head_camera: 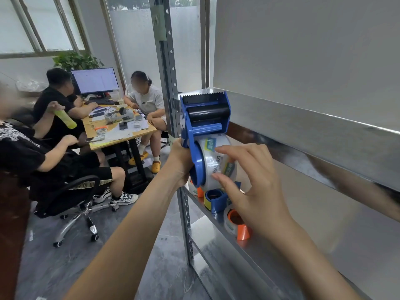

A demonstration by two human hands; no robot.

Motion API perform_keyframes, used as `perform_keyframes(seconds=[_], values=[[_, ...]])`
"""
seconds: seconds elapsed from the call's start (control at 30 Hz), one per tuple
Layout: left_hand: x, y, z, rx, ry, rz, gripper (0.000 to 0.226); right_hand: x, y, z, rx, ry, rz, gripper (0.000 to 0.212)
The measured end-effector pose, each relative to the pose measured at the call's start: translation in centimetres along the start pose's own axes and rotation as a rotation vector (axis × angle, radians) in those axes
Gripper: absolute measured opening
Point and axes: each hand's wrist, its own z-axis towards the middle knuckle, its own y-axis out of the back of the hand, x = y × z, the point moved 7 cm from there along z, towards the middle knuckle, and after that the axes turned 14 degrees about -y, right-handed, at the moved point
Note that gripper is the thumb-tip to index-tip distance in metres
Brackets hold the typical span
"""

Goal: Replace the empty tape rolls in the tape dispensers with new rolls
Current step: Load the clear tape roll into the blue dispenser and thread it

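The left forearm (129, 226) and right forearm (307, 252) are bare to the frame's edge. The left hand (180, 163) and right hand (257, 185) are bare too, with slender fingers (236, 150) and short, plain nails (219, 176).

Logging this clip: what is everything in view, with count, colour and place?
tape dispenser: one, blue, held up before the rack
tape roll: one, clear, printed, seated in the dispenser
blue holder: one, blue, on the shelf below the hands
orange-cored roll: one, clear and orange, on the shelf, nearer
rack: one, silver metal, right half
table: one, wood-topped, cluttered, left background
monitor: one, lit, behind the table
plant: one, green, behind the monitor
seated people: three, round the table
office chair: one, black, left
left hand: one, grips the dispenser
right hand: one, thumb and fingers hold the tape roll
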Motion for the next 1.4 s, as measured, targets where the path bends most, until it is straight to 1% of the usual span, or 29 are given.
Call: perform_keyframes(seconds=[0.07, 0.17, 0.23, 0.3, 0.57, 0.73, 0.87, 0.93, 1.03, 1.1, 1.23, 1.4], values=[[0.2, 0.1, 0.2, 0.010, 0.001, -0.028, 0.027, -0.1, -0.1, 0.2, 0.028, 0.009, -0.010, 0.038], [0.3, 0.3, 0.2, 0.015, 0.004, -0.020, 0.024, -0.3, -0.7, 0.4, 0.125, 0.021, -0.071, 0.047], [0.3, 0.2, 0.1, 0.016, 0.000, -0.010, 0.030, -0.2, -0.9, 0.5, 0.189, 0.040, -0.127, 0.051], [0.5, 0.3, 0.3, 0.017, -0.003, -0.003, 0.034, -0.1, -1.0, 0.4, 0.212, 0.069, -0.154, 0.050], [1.1, 0.1, 0.6, 0.019, -0.001, -0.032, 0.038, -0.1, -0.4, 0.4, 0.094, 0.124, -0.015, 0.037], [1.1, -0.2, 0.7, 0.021, 0.006, -0.067, 0.036, 0.0, 0.3, 0.0, -0.002, 0.146, 0.050, 0.025], [1.2, -1.1, 0.1, 0.105, -0.004, -0.060, 0.025, -0.3, 0.9, -0.3, -0.063, 0.108, 0.092, 0.019], [1.4, -1.2, 0.1, 0.111, 0.013, -0.070, 0.026, -0.5, 1.0, -0.3, -0.059, 0.084, 0.074, 0.020], [1.6, -1.4, 0.2, 0.121, 0.017, -0.083, 0.023, -0.5, 0.9, -0.1, -0.011, 0.055, 0.033, 0.026], [1.7, -1.5, 0.0, 0.123, 0.034, -0.082, 0.017, -0.5, 0.9, -0.1, 0.010, 0.045, 0.038, 0.025], [1.8, -1.5, -0.2, 0.120, 0.051, -0.074, 0.017, -0.5, 0.9, -0.5, 0.020, 0.020, 0.070, 0.020], [2.3, -1.7, -0.5, 0.097, 0.077, -0.146, 0.015, -0.1, 0.7, -0.4, 0.078, 0.012, 0.061, 0.021]])
